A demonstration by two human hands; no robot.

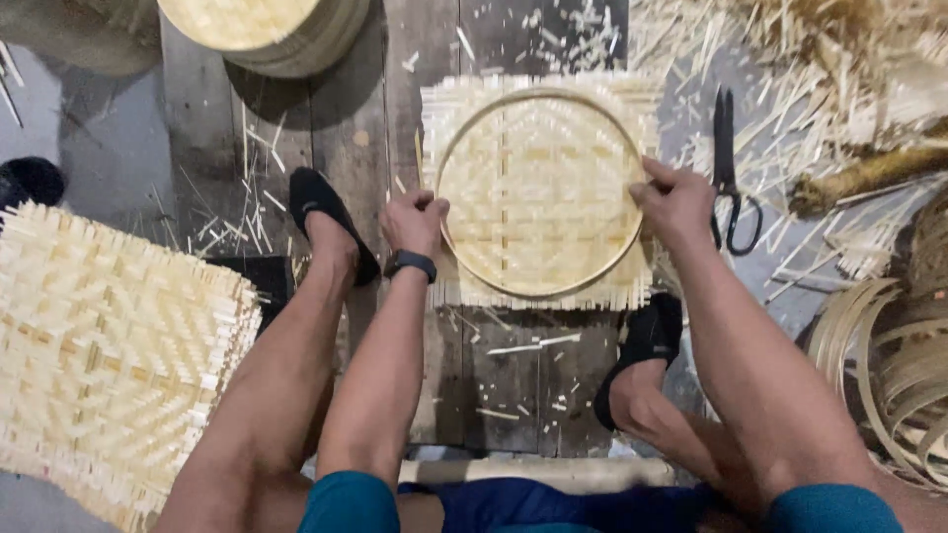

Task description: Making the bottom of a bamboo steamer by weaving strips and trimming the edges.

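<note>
On the left lies one big stack of woven bamboo mats (pixel 109 355), square and pale; how many mats are in it I cannot count. At the right edge there is one bundle of bent bamboo strips (pixel 889 365), curved like hoops, and above it one loose heap of bamboo offcuts (pixel 839 59). At the top edge one pile of finished round trays (pixel 267 30) is partly in view.

In the middle, on the dark wooden floor (pixel 336 118), lies one single woven mat (pixel 538 192), square with frayed ends on all four sides. On top of it sits one round bamboo hoop (pixel 541 288), which covers most of the mat.

The two hands are well apart, one at each side of the hoop. The left hand (pixel 415 222) is closed in a fist at the left rim of the hoop, where the hoop meets the mat; on its wrist is one dark watch (pixel 410 263). The right hand (pixel 676 202) presses on the right rim, fingers bent over it. Whether each hand pinches the hoop alone or also the mat under it, I cannot tell.

Two feet in black slippers stand on the floor, the left slipper (pixel 326 212) just beside the left hand, the right slipper (pixel 642 345) below the mat. One pair of black scissors (pixel 729 173) lies just right of the right hand, not touching it.
</note>
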